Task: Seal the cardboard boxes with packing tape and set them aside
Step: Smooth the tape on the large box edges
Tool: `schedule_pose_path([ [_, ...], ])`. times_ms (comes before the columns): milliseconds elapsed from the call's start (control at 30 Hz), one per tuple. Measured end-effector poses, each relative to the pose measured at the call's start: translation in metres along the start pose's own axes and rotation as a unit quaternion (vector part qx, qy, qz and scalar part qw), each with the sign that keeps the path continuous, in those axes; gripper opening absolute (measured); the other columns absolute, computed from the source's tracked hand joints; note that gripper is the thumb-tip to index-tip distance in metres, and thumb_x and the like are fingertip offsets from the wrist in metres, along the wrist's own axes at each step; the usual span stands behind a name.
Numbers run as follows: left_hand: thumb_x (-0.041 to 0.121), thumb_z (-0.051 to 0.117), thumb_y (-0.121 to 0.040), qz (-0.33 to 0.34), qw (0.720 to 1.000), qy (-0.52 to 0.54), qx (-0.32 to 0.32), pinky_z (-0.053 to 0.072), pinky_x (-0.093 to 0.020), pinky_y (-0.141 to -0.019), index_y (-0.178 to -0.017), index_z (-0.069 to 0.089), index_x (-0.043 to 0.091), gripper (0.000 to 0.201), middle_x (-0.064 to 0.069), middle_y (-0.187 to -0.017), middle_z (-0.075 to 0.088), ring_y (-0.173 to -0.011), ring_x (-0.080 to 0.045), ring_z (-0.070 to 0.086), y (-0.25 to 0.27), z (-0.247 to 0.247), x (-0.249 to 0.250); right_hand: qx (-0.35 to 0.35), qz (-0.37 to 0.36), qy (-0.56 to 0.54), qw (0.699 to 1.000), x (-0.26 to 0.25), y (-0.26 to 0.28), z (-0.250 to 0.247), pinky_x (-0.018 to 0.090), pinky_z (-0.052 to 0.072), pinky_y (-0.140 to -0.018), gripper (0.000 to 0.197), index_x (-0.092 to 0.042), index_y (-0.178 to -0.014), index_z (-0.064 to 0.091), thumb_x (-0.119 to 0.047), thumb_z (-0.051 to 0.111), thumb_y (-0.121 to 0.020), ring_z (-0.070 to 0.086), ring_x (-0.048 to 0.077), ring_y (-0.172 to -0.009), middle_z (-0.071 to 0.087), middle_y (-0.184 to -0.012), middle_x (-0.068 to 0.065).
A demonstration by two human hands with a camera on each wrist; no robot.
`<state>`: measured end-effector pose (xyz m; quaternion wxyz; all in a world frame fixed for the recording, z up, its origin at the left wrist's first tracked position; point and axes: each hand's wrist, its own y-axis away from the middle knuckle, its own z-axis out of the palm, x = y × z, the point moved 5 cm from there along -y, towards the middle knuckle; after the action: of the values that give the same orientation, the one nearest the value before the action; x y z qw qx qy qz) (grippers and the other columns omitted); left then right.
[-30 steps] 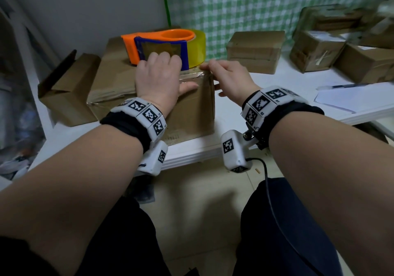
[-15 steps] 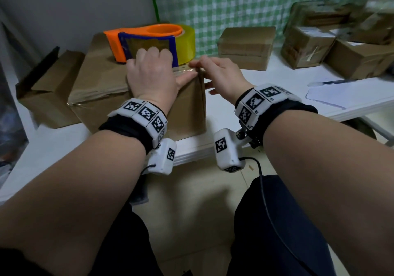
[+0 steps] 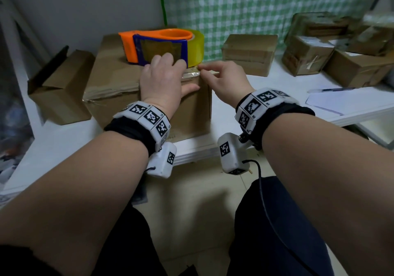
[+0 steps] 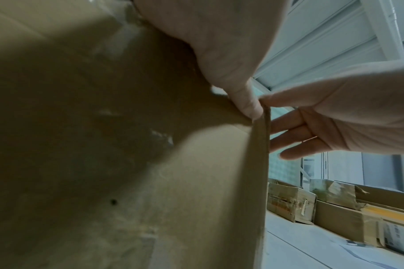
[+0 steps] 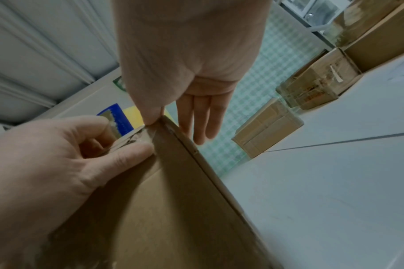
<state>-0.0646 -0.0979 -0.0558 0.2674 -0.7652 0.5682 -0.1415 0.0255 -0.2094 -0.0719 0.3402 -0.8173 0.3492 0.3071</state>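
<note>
A brown cardboard box (image 3: 110,79) stands on the white table (image 3: 64,139), with an orange and blue tape dispenser (image 3: 157,45) resting on its top. My left hand (image 3: 164,77) lies over the box's top right part, fingers bent on the shiny tape strip (image 3: 191,75) and thumb on the front face. In the right wrist view the left hand (image 5: 46,154) clamps that top edge. My right hand (image 3: 223,79) touches the box's top right corner; its thumb tip presses there, and the other fingers (image 5: 203,118) hang straight beside the box (image 5: 173,200).
A small open box (image 3: 59,90) sits to the left. A sealed box (image 3: 247,53) stands behind on the right, and several more boxes (image 3: 309,56) are stacked at the far right. A pen (image 3: 334,89) and paper (image 3: 345,103) lie near the right table edge.
My right fingertips have slid a little left along the taped top edge toward the left hand. The left hand stays on the box. The dispenser has not moved.
</note>
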Motion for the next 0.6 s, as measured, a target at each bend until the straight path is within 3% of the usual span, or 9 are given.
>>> schedule_pose_path([
  [100, 0.045, 0.06, -0.086, 0.012, 0.999, 0.035, -0.016, 0.03, -0.038, -0.07, -0.1, 0.062, 0.005, 0.043, -0.016, -0.098, 0.055, -0.098, -0.035, 0.049, 0.003, -0.004, -0.01, 0.024, -0.036, 0.157, 0.987, -0.017, 0.002, -0.002, 0.03, 0.049, -0.08, 0.029, -0.025, -0.112, 0.07, -0.036, 0.049, -0.095, 0.063, 0.023, -0.101, 0.071, -0.107, 0.003],
  [200, 0.036, 0.054, -0.093, 0.024, 0.996, 0.078, -0.035, 0.034, -0.038, -0.073, -0.113, 0.066, 0.009, 0.035, -0.014, -0.101, 0.057, -0.099, -0.034, 0.05, 0.004, -0.006, -0.022, 0.035, -0.075, 0.33, 0.94, -0.04, 0.004, -0.001, 0.031, 0.039, -0.065, 0.032, -0.014, -0.104, 0.069, -0.03, 0.041, -0.097, 0.061, 0.033, -0.093, 0.067, -0.099, 0.012],
  [333, 0.025, 0.056, -0.093, 0.057, 0.987, 0.148, -0.031, 0.047, -0.043, -0.077, -0.107, 0.072, 0.012, 0.025, -0.013, -0.098, 0.067, -0.093, -0.033, 0.06, 0.005, -0.013, -0.033, -0.009, -0.18, 0.397, 0.9, -0.065, 0.012, 0.016, 0.033, 0.039, -0.064, 0.032, -0.023, -0.115, 0.064, -0.026, 0.038, -0.098, 0.062, 0.033, -0.092, 0.066, -0.101, 0.01],
  [433, 0.022, 0.052, -0.093, 0.073, 0.988, 0.134, -0.037, 0.049, -0.043, -0.077, -0.103, 0.072, 0.01, 0.026, -0.015, -0.097, 0.069, -0.091, -0.034, 0.062, 0.01, -0.014, -0.036, -0.041, -0.199, 0.404, 0.892, -0.071, 0.018, 0.03, 0.034, 0.037, -0.062, 0.032, -0.024, -0.127, 0.053, -0.022, 0.038, -0.098, 0.061, 0.034, -0.094, 0.065, -0.105, 0.011],
  [467, 0.026, 0.05, -0.093, 0.074, 0.987, 0.139, -0.029, 0.05, -0.044, -0.075, -0.102, 0.073, 0.011, 0.029, -0.015, -0.095, 0.07, -0.089, -0.034, 0.064, 0.012, -0.015, -0.038, -0.046, -0.194, 0.399, 0.895, -0.07, 0.02, 0.032, 0.036, 0.04, -0.064, 0.035, -0.024, -0.13, 0.05, -0.021, 0.038, -0.098, 0.06, 0.033, -0.1, 0.065, -0.112, 0.01],
  [533, 0.036, 0.043, -0.091, 0.068, 0.985, 0.16, -0.007, 0.052, -0.044, -0.072, -0.103, 0.073, 0.015, 0.039, -0.013, -0.091, 0.072, -0.085, -0.032, 0.066, 0.017, -0.015, -0.044, -0.062, -0.186, 0.389, 0.9, -0.064, 0.021, 0.033, 0.037, 0.046, -0.083, 0.041, -0.024, -0.139, 0.045, -0.019, 0.037, -0.099, 0.053, 0.027, -0.121, 0.053, -0.138, 0.003],
  [600, 0.038, 0.043, -0.091, 0.061, 0.985, 0.162, 0.007, 0.053, -0.044, -0.074, -0.105, 0.073, 0.016, 0.04, -0.011, -0.091, 0.073, -0.085, -0.031, 0.067, 0.023, -0.017, -0.052, -0.072, -0.174, 0.383, 0.904, -0.057, 0.022, 0.028, 0.034, 0.043, -0.096, 0.045, -0.026, -0.144, 0.04, -0.017, 0.036, -0.099, 0.046, 0.022, -0.13, 0.04, -0.149, -0.006],
])
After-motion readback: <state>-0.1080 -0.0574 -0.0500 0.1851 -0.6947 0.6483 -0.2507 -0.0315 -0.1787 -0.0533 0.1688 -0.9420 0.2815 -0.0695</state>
